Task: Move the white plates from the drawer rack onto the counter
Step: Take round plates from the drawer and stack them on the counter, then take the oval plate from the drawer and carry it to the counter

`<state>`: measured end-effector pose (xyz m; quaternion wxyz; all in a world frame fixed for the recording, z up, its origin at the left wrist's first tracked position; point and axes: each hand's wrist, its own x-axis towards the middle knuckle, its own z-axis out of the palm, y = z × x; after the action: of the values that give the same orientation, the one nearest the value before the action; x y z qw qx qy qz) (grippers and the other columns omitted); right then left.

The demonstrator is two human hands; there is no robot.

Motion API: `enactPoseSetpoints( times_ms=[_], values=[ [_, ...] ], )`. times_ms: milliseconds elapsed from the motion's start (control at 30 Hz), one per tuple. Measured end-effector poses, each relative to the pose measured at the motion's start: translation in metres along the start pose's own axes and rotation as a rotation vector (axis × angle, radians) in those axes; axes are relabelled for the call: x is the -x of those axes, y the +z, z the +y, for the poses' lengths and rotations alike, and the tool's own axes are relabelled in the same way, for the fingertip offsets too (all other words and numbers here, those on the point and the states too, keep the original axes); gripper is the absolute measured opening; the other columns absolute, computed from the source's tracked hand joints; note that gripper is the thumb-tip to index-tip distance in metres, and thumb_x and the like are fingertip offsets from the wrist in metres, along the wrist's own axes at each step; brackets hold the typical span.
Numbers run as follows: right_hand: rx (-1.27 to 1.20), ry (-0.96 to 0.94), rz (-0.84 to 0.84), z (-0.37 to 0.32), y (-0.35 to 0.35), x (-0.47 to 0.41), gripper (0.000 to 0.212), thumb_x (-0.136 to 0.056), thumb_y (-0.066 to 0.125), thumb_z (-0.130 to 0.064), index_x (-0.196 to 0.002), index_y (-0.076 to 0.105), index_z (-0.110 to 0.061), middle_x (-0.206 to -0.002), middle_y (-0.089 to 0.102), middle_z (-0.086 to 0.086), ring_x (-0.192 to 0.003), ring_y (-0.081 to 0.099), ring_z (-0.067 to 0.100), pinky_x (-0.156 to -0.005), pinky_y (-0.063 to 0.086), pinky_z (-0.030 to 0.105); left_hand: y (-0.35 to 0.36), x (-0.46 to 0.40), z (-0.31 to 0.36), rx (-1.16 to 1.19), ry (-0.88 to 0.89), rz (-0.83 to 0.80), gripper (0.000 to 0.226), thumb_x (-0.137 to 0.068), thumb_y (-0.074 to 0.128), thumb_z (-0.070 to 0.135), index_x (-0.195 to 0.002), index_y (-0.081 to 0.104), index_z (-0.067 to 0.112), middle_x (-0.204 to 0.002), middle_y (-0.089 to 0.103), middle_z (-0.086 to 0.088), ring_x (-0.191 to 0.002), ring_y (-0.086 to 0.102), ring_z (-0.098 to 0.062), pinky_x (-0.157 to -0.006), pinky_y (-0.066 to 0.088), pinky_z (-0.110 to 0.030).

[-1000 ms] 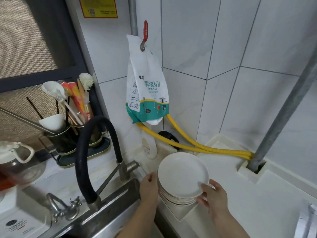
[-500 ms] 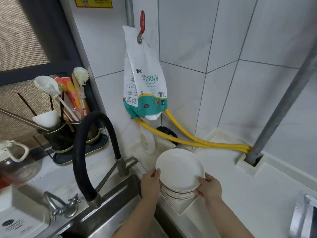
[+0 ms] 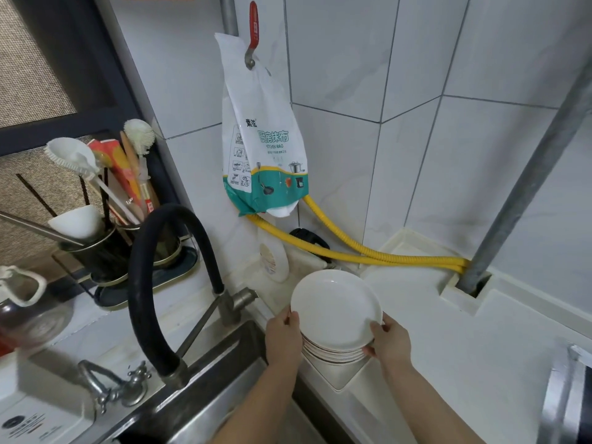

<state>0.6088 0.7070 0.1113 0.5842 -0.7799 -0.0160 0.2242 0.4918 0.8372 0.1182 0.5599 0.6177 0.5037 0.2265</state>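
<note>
Far left of the frame: a glass jug (image 3: 22,302) with a white handle, blurred. Just right of it, in the left middle, a dark utensil holder (image 3: 105,251) crowded with white brushes, chopsticks and an upturned white bowl. Below and right, a black curved faucet hose (image 3: 144,261) arching over the steel sink (image 3: 205,379) at lower centre. Upper centre: a white-and-green kitchen rag bag (image 3: 262,149) hanging from a red-handled valve (image 3: 253,30), with a yellow corrugated hose (image 3: 368,256) running rightward behind it to a grey pipe (image 3: 538,161) at the right edge. Lower centre: left hand (image 3: 283,336) clamped on the left rim of the stack of white plates (image 3: 336,312), fingers curled round the edge; right hand (image 3: 389,342) likewise gripping the right rim (thumb on top, fingers under). Stack sitting at the corner of the white counter (image 3: 464,347), just right of the sink; whether resting on it or lifted slightly, cannot tell.
</note>
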Motion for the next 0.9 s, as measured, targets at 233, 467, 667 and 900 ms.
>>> enactPoseSetpoints(
  times_ms=[233,467,667,900],
  values=[
    [0.115,-0.035,-0.020,-0.002,-0.003,0.000,0.020,-0.091,0.050,-0.005,-0.105,0.063,-0.007,-0.071,0.054,0.011,-0.068,0.056,0.032,-0.076,0.057,0.053,-0.003,-0.003,0.001,0.063,-0.046,-0.045,0.032,-0.095,0.048,0.012,-0.124,0.061,0.017,-0.104,0.059,0.002,-0.109,0.059,-0.030,-0.099,0.049,-0.049],
    [0.390,-0.104,-0.079,-0.015,-0.012,0.018,0.028,-0.085,0.055,-0.009,-0.110,0.059,0.004,-0.094,0.063,0.019,-0.088,0.060,0.035,-0.074,0.049,0.036,-0.011,0.016,0.001,-0.073,0.007,-0.098,0.031,-0.093,0.050,0.023,-0.121,0.059,0.018,-0.114,0.063,-0.004,-0.105,0.058,-0.027,-0.097,0.050,-0.046],
    [0.780,-0.226,-0.254,-0.017,-0.022,0.054,0.037,-0.091,0.051,-0.020,-0.126,0.053,-0.010,-0.118,0.060,0.011,-0.116,0.055,0.025,-0.096,0.041,0.027,-0.021,0.043,0.000,-0.267,0.072,-0.251,0.042,-0.089,0.057,0.030,-0.129,0.051,0.020,-0.121,0.059,0.001,-0.102,0.052,-0.013,-0.086,0.041,-0.027],
    [0.927,-0.293,-0.371,-0.004,-0.035,0.102,0.032,-0.091,0.045,-0.021,-0.121,0.056,-0.016,-0.125,0.059,0.007,-0.117,0.055,0.027,-0.099,0.045,0.037,-0.046,0.094,-0.017,-0.648,0.160,-0.394,0.041,-0.085,0.055,0.037,-0.121,0.058,0.019,-0.117,0.064,-0.001,-0.106,0.059,-0.018,-0.089,0.045,-0.027]
  ],
)
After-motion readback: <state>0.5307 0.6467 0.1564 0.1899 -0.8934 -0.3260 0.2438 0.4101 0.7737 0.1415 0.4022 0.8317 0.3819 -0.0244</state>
